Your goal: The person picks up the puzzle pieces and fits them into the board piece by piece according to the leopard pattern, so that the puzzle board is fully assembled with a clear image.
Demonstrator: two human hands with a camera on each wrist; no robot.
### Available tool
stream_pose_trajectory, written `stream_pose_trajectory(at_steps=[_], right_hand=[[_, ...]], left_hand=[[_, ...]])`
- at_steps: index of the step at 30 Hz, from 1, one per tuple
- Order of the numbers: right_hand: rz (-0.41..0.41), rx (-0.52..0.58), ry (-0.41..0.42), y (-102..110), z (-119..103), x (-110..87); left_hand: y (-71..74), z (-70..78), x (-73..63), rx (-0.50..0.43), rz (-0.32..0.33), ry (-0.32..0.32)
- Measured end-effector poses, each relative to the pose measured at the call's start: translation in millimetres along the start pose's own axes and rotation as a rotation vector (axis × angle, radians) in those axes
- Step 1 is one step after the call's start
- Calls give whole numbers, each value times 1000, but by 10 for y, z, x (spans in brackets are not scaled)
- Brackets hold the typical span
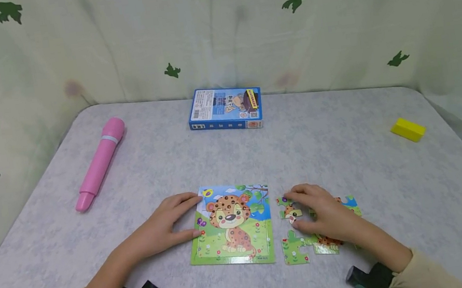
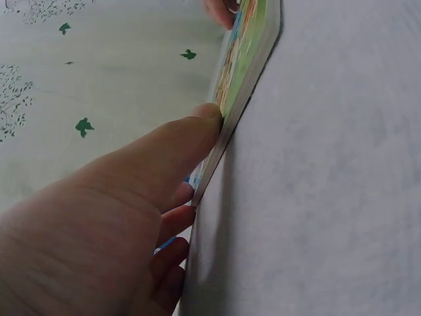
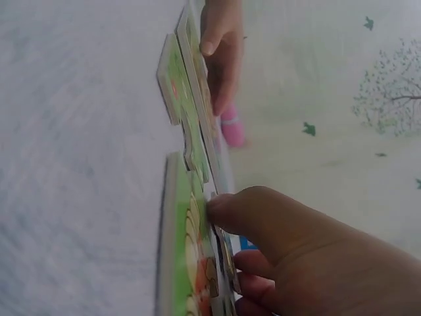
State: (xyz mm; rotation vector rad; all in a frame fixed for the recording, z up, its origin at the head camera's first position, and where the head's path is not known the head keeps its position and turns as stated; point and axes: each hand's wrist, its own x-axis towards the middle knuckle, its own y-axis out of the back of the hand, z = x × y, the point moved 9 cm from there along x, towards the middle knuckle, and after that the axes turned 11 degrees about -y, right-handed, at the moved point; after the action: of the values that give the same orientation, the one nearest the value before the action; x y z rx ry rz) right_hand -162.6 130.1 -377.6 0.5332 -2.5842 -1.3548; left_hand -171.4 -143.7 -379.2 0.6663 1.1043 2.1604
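Your left hand (image 1: 154, 229): fingers wide against leopard board (image 1: 231, 229); right hand (image 1: 323, 212): pinching face piece (image 1: 291, 213); likely fitting, next needing alignment.

The leopard puzzle board (image 1: 232, 229) is glossy printed cardboard. Relative to it: puzzle pieces (image 1: 293, 252) (3 o'clock), glossy cardboard; box (image 1: 224, 108) (12 o'clock), smooth printed card; pink wand (image 1: 100, 164) (10 o'clock), smooth plastic.

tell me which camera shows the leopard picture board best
The head view shows the leopard picture board best: nearly its whole printed face is visible. The left wrist view gives a steep, partial slant; the right wrist view, only a narrow strip beyond puzzle pieces.
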Motion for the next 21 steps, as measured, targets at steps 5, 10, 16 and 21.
stream_pose_trajectory(at_steps=[5, 10, 16, 21], right_hand=[[28, 20, -3, 18, -16, -9], [24, 194, -34, 60, -16, -8], [-18, 412, -56, 63, -23, 15], [-141, 524, -154, -42, 39, 43]], left_hand=[[3, 2, -1, -4, -2, 1], [6, -1, 2, -9, 0, 3], [6, -5, 2, -8, 4, 5], [-1, -13, 1, -2, 2, 5]])
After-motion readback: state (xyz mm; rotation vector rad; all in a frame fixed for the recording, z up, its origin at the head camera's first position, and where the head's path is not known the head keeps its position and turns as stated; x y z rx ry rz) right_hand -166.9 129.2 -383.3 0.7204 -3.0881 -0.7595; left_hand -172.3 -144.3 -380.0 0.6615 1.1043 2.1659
